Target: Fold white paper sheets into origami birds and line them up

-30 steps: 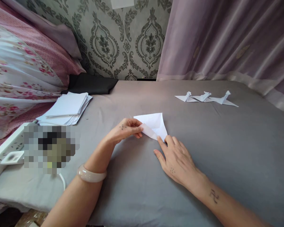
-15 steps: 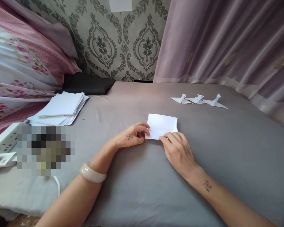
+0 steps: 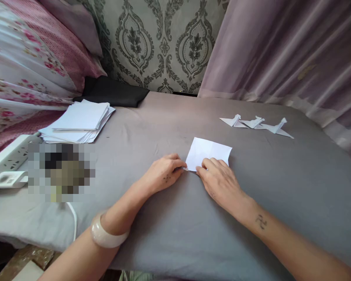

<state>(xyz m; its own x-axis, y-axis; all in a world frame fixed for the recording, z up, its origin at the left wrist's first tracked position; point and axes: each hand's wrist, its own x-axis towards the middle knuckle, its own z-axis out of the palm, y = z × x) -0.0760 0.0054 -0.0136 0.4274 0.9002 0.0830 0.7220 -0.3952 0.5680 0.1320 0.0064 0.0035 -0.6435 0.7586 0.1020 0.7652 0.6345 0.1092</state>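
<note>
A small white sheet of paper (image 3: pixel 208 150) lies on the grey cloth in front of me, with a faint crease down its middle. My left hand (image 3: pixel 167 171) pinches its near left corner, where a little of the edge looks turned up between thumb and fingers. At the near edge, my right hand (image 3: pixel 219 177) has its fingers curled on the paper, thumb at the edge and fingertips on top. Part of the right side of the sheet is hidden under that hand.
Several white folded paper figures (image 3: pixel 256 123) stand in a row at the back right. To the left are a stack of white paper (image 3: pixel 82 117), a dark folded cloth (image 3: pixel 114 91) and a white power strip (image 3: pixel 10 156) with a plug and cable. A blurred-out patch covers something beside it.
The paper has turned slightly clockwise. My left hand has closed on its near left corner, and my right hand has moved further over the sheet. The whole view has shifted a little.
</note>
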